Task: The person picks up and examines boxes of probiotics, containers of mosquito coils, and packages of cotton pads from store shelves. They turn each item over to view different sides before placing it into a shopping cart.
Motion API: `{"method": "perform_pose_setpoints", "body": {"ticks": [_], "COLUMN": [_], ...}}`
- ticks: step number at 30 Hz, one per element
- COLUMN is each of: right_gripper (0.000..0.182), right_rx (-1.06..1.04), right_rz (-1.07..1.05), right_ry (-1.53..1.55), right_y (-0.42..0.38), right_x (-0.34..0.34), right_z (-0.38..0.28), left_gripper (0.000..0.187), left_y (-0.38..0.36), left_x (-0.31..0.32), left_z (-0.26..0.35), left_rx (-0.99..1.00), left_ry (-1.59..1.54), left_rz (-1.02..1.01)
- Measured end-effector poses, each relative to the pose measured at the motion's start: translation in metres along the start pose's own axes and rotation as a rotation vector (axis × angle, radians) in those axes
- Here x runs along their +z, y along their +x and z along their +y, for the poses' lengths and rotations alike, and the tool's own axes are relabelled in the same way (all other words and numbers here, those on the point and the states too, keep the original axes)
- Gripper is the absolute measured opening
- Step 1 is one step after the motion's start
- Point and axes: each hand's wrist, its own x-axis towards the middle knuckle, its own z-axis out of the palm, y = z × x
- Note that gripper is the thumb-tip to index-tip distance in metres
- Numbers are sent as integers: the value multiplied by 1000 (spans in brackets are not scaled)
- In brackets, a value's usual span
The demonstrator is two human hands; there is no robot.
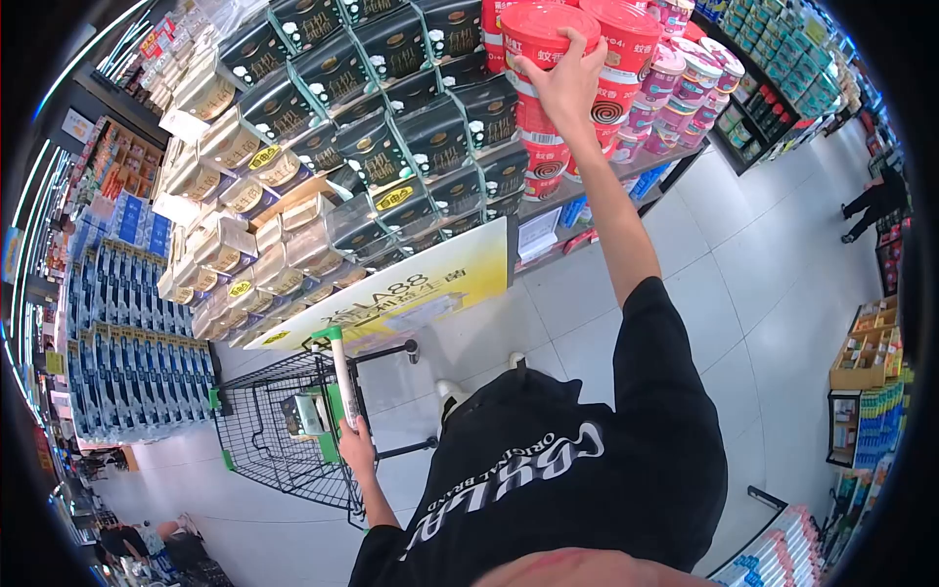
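Observation:
My right hand (570,80) reaches up to a stack of red tubs and grips the lidded top one, a tub of mosquito coils (536,24), at its front edge. Its thumb and fingers are spread over the lid rim. Other red mosquito coil tubs (614,98) stand beside and below it, with a coil pictured on their sides. Lower left, my left hand (358,442) is wrapped around the handle (342,377) of a shopping cart (279,430). A small box-like package (305,415) with a green part lies in the cart.
Black packs (381,108) and beige packs (220,245) are piled left of the tubs, above a yellow-white sign (421,293). Pink-lidded tubs (685,78) stand to the right. A person in dark clothes (871,205) is far right. Tiled floor (665,342) lies around me.

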Motion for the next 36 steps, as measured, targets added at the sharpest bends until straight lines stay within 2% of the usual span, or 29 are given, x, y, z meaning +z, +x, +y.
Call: {"method": "perform_pose_setpoints", "body": {"ticks": [3,4,7,8,11,12,15,17,19,20,21,22,23,26,27,30,33,34,36], "right_gripper": [79,79,78,76,79,79,70,55,48,47,47,47,47,46,47,46,43,47,54], "right_rx": [11,-11,-175,-223,-173,98,389,896,1192,1150,1101,1167,1236,1751,1764,1746,1638,1779,1380], "right_rz": [-52,-75,-106,-91,-203,-319,-519,-420,-688,-778,-865,-855,-840,-895,-893,-936,-1006,-1007,-1103], "right_ry": [119,140,235,160,389,817,1343,1629,1744,1905,2066,2113,2162,2133,2126,2120,2143,1855,1417], "right_y": [7,11,13,12,11,3,-27,-82,-120,-151,-188,-217,-241,-242,-248,-250,-239,-224,-198], "right_x": [-8,-12,-37,-50,-88,-93,-106,-90,-110,-98,-84,-82,-90,-140,-143,-141,-125,-131,-142], "right_z": [16,20,19,14,2,-3,-2,2,-17,-9,1,-4,-14,-46,-45,-30,-11,-18,-48], "left_gripper": [36,39,43,47,46,45,38,49,67,76,74,74,76,77,77,76,75,71,79], "left_y": [-8,-10,-20,-18,-7,-2,10,13,13,10,4,-2,-9,-34,-39,-48,-42,-40,-35], "left_x": [10,8,6,9,15,12,-15,-33,-52,-62,-66,-70,-72,-63,-60,-56,-46,-48,-54], "left_z": [7,14,36,37,82,113,225,288,338,356,364,372,375,366,363,354,337,331,326], "left_rx": [72,-23,65,152,317,318,274,548,781,822,838,854,860,795,791,766,660,583,481], "left_ry": [58,33,16,107,-75,-315,-922,-1065,-1159,-1162,-1117,-1072,-877,-784,-776,-767,-983,-1034,-1160], "left_rz": [47,-48,73,122,346,281,49,63,106,89,55,21,49,36,31,28,-27,-108,-264]}}
